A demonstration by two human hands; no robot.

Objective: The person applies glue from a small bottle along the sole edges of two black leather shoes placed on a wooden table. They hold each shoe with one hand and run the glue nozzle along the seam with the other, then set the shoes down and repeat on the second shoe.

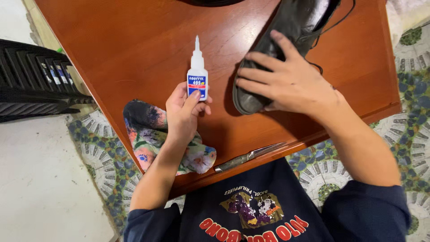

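At frame centre my left hand grips the capped glue bottle upright; my right hand lies flat, fingers spread, pinning the black shoe, so uncapping needs that hand freed.

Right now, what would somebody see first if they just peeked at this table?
Probably the small white glue bottle with its pointed tip, held upright by the left hand in the middle of the wooden table. Next to it, the right hand presses flat on a black leather shoe. A flowery cloth lies under the left wrist.
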